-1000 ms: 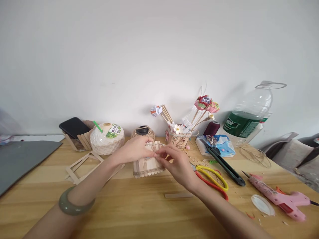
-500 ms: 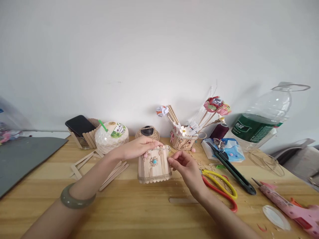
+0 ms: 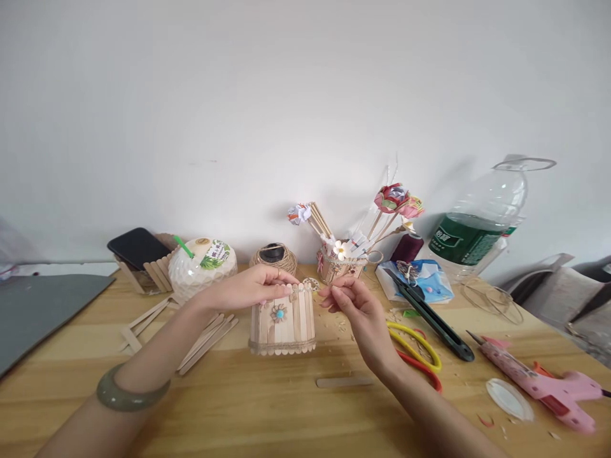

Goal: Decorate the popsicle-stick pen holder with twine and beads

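Note:
A small holder made of upright popsicle sticks (image 3: 298, 324) is tilted over the table in front of me. Twine bands its lower edge, and a twine flower with a blue centre (image 3: 279, 313) sits on its front. My left hand (image 3: 251, 287) grips the holder by its upper left rim, thumb in front and fingers over the top. Just right of the upper right corner, my right hand (image 3: 356, 312) has thumb and fingertips pinched together, apart from the sticks. What lies in that pinch, if anything, is too small to tell.
Behind stand a twine ball (image 3: 286, 261), a white coconut (image 3: 205, 267) and a decorated pot (image 3: 341, 270) with paper flowers. To the right lie scissors (image 3: 424, 346), a utility knife (image 3: 436, 321) and a pink glue gun (image 3: 534, 378). Loose popsicle sticks (image 3: 210, 343) rest on the left.
My right hand has drawn away from the holder's right edge and slightly up. The left hand keeps its hold. The whole view has shifted, so things appear further left.

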The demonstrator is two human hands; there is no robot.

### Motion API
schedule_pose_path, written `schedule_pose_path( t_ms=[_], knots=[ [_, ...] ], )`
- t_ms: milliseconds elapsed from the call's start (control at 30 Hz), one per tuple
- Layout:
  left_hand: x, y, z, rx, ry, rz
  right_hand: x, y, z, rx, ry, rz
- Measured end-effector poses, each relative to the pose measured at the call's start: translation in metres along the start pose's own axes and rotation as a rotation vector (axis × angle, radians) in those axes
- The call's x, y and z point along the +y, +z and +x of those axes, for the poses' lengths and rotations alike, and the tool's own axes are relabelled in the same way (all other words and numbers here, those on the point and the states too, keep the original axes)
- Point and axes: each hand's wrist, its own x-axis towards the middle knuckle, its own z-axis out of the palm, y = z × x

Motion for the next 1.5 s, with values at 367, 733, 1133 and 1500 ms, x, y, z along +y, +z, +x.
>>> schedule_pose_path(
  t_ms=[367,733,1133,1500],
  knots=[
    [0.004,-0.003,-0.005,-0.043,-0.065,0.017,0.001,0.005,-0.010,-0.240,-0.009,-0.357],
    [0.008,0.004,-0.003,0.017,-0.126,-0.127,0.008,0.015,-0.020,-0.242,-0.016,-0.345],
    [0.016,0.020,-0.006,-0.129,-0.186,-0.002,0.009,0.024,-0.031,-0.092,-0.195,-0.444],
    [0.014,0.019,0.000,-0.134,-0.179,-0.035,0.010,0.018,-0.023,-0.122,-0.037,-0.250]
  ],
)
